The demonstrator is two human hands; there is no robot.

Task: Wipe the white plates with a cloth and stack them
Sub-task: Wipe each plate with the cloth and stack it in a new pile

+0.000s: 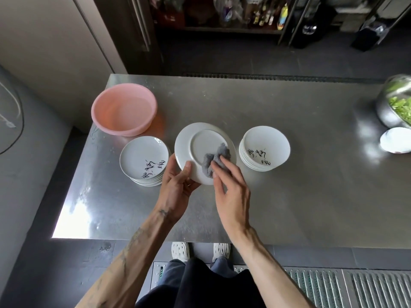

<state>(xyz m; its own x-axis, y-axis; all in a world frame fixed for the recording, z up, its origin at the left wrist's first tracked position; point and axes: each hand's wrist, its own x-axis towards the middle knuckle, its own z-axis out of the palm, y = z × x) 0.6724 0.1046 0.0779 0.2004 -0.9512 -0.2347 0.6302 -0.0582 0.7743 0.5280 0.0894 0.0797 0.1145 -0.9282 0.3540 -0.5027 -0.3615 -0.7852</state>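
— Two stacks on the bench (289,207) and one plate in the air. Which step is the person at?

— Wiping, by the look of it. The held plate (200,143) is above the bench between the left stack (142,160) and the right stack (265,147), tilted, with its underside and foot ring turned up toward the camera.

— Who holds what?

— The left hand (178,183) grips the plate at its near rim, thumb on the underside and the other fingers curled beneath. The right hand (232,192) holds nothing. Its fingers (220,168) lie nearly straight and press a bunched grey cloth (216,157) against the base, inside the foot ring.

— How does the plate look?

— Plain glazed white on this side, with no marks that show. The stacked plates lie face up, each top one carrying black brush lettering. The held one probably has the same on its hidden face.

— And the next move?

— Likely finishing the underside, then turning the plate face up and setting it squarely on a stack. Which stack takes the wiped ones cannot be told from here. The glaze looks slick and the grip sits only at the rim, so the turn calls for care.

— Anything else nearby?

— A pink basin (124,112) behind the left stack.
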